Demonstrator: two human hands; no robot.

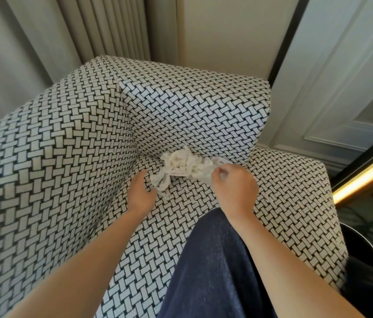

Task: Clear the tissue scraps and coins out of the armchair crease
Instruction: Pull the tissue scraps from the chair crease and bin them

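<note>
A crumpled heap of white tissue scraps (182,165) lies on the seat of a black-and-white woven-pattern armchair (61,157), right at the crease under the backrest. My left hand (140,192) rests on the seat by the left armrest, its fingers touching the heap's lower left end. My right hand (234,189) is closed over the heap's right edge, pinching tissue and a small slip of paper (221,161). A round metallic thing, maybe a coin (92,231), shows at the crease beside the left armrest.
My knee in dark blue fabric (215,260) rests on the seat front. Grey curtains (43,37) hang behind the chair on the left. A panelled wall (341,76) stands to the right, and a dark round container (362,246) sits by the chair's right side.
</note>
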